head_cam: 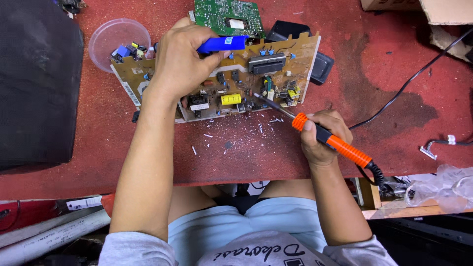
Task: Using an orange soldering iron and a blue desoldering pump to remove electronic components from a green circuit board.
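Note:
A tan circuit board (276,79) full of components lies on a red mat. Over its left half, my left hand (180,61) is closed around a blue cylindrical tool (221,44) that points to the right. My right hand (322,135) grips a soldering iron (332,140) by its orange and black handle. The iron's metal tip touches the board near a yellow component (231,99) and small parts at the board's lower middle.
A green circuit board (226,17) and a black casing (322,64) lie behind the tan board. A clear plastic bowl (116,39) with small parts sits at the left. A black cable (409,81) runs right. White debris (263,128) dots the mat. Cardboard (433,10) sits top right.

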